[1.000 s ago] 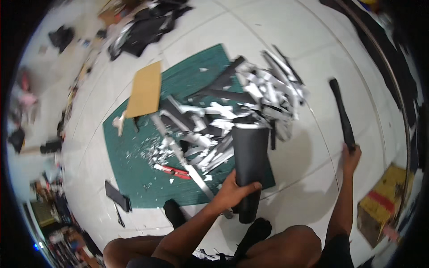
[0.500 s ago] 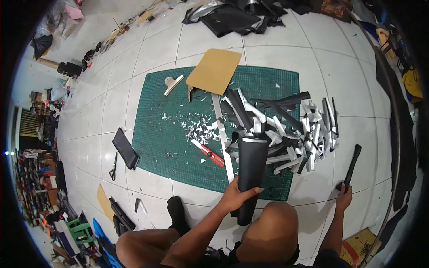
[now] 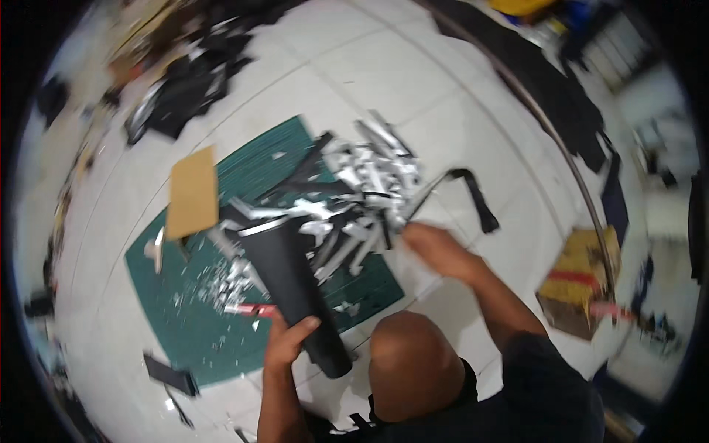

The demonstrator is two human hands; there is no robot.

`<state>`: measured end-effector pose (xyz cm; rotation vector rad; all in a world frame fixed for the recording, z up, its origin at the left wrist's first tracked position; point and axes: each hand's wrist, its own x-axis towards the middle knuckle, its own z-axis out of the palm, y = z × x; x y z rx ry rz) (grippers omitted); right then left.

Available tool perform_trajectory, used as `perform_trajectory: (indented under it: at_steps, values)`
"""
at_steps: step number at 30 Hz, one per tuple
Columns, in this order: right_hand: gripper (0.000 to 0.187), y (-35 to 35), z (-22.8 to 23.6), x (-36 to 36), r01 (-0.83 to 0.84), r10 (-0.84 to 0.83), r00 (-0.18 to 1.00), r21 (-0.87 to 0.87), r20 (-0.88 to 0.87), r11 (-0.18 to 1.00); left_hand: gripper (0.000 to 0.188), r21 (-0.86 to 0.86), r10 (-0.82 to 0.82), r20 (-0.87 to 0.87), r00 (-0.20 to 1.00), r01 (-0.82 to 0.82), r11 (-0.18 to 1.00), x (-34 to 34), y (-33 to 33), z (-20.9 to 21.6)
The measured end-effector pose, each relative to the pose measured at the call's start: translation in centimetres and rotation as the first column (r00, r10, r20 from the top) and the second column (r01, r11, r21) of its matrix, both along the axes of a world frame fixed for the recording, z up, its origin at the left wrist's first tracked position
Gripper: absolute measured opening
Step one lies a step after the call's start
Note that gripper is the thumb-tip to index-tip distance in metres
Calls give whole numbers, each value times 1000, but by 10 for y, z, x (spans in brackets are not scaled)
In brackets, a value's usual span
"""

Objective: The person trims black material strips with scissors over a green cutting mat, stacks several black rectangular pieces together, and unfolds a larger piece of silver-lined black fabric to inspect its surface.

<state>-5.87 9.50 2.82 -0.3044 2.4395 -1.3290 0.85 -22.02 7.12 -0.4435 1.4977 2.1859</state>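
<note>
1. On the pale tiled floor (image 3: pixel 354 37) I have a green cutting mat (image 3: pixel 369 284), turned so its corners point up, down and sideways.
2. My left hand (image 3: pixel 289 338) is closed around the black roll (image 3: pixel 294 295). The roll leans across the mat's lower right edge, its lower end passing beyond.
3. My right hand (image 3: pixel 437 249) is just outside the right corner. A bent black strip (image 3: pixel 478 198) meets its fingertips, but through blur I cannot tell if they grip it.
4. Scraps (image 3: pixel 373 170) spill over the upper right edge. If the strip swings low, I think it could hook them.
5. The red cutter (image 3: pixel 255 310) lies near my left fingers; its blade is too blurred to judge. Lowering the hand carelessly could cause a cut.
6. Squeezing harder might crease the roll, if its wall is soft.
</note>
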Motion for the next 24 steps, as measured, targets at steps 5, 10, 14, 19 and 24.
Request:
perform_trajectory:
  at_steps: [5, 10, 14, 19, 24]
  values:
    - [22, -35, 81, 13, -284, 300, 954, -339, -6, 897, 81, 228, -273, -119, 955, 294, 928, -19, 50, 0]
    - [26, -38, 89, 32, -267, 231, 955, -199, -186, 943, 87, 508, -390, -193, 901, 431, 746, -28, 36, -17]
    - [27, -18, 87, 85, 58, -96, 991, -340, -96, 939, 81, 596, -445, -245, 861, 496, 632, -5, 59, -10]
    - [27, -3, 76, 142, 356, -426, 893, -350, -144, 866, 74, 390, -546, -241, 802, 596, 702, 24, 54, -17]
    - [25, -12, 50, 192, 405, -434, 888, -188, -155, 895, 59, -293, -566, -186, 803, 505, 812, 13, 52, 6]
